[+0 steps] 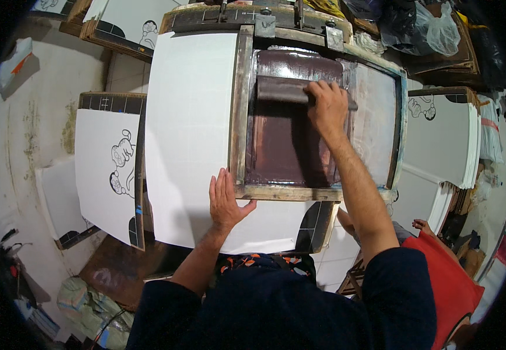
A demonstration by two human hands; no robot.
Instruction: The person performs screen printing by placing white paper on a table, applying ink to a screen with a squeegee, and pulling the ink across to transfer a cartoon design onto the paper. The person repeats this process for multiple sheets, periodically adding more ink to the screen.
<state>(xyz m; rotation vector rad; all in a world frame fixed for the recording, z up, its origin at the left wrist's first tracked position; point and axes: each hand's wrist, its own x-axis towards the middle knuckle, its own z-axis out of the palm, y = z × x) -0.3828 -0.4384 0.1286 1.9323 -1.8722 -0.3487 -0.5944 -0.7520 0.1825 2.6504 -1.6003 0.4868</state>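
Squeegee (282,89) is gripped by the right hand (329,107), fingers curled, tips hidden; screen frame (242,111) is flanked by the left hand (225,204), fingers spread.

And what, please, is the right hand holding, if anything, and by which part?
The right hand grips the dark squeegee toward its right end.

Wooden frame (288,193): one was shown.
Squeegee (279,89): one stood within the frame's four edges.
Metal plates (265,26): two were counted along the frame's far edge.
White sheet (191,116): one showed beneath the frame.
Person's own hands: two appeared, a left hand (225,205) and a right hand (327,109).
Sheets with line drawings (104,151): at least three were discernible.
Co-worker (442,280): one was partly visible.
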